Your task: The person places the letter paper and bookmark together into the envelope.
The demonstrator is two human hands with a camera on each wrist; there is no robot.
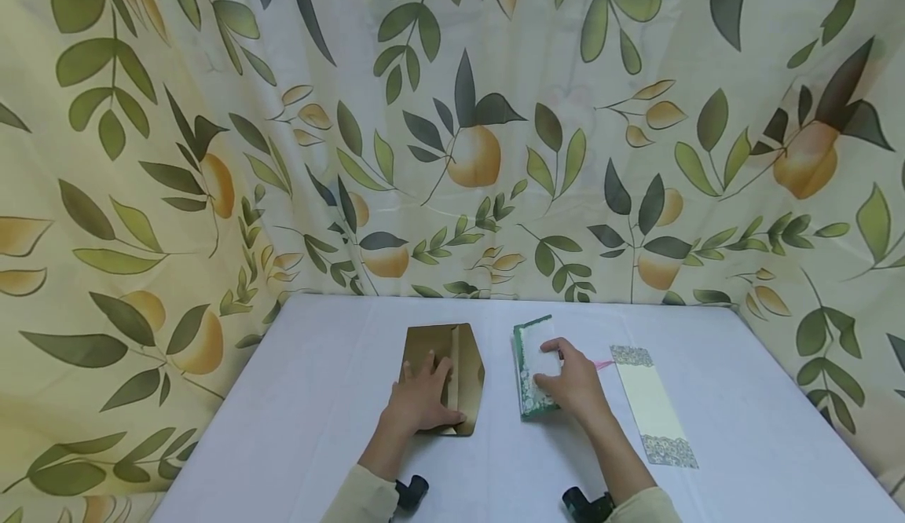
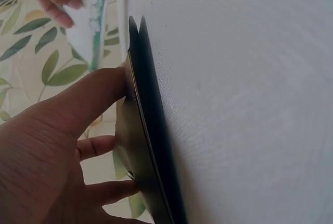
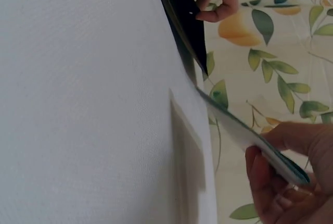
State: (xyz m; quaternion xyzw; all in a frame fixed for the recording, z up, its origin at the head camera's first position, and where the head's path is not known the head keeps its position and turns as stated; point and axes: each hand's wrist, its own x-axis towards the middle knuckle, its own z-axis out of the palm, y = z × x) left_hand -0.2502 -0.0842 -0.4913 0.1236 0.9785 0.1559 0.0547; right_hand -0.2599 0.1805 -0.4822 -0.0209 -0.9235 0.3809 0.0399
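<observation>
- Sleeves, a pair, pale: my left sleeve (image 1: 362,498) and my right sleeve (image 1: 645,507), at the near edge of the head view.
- Black devices, two: one (image 1: 413,493) beside my left wrist, one (image 1: 585,506) beside my right.
- Left hand (image 1: 419,399): mine; fingers spread wide and resting on the envelope's face, thumb at its near part.
- Gold envelope (image 1: 470,393), shiny: under my left hand, left of the card and apart from it.
- Right hand (image 1: 576,385): mine; thumb and fingers narrowed, pinching the card.
- Card (image 1: 529,374), folded, white with green patterned border: in my right hand, raised above the tabletop, tilted.
- Strip (image 1: 657,404), cream, patterned band at each end: lying slantwise to the right of my right hand.
- Pink tassel (image 1: 604,364): at the strip's far end, toward the card.
- Tabletop (image 1: 332,358), white: beneath all.
- Curtain (image 1: 566,83), leaf-and-fruit print: hanging behind.
</observation>
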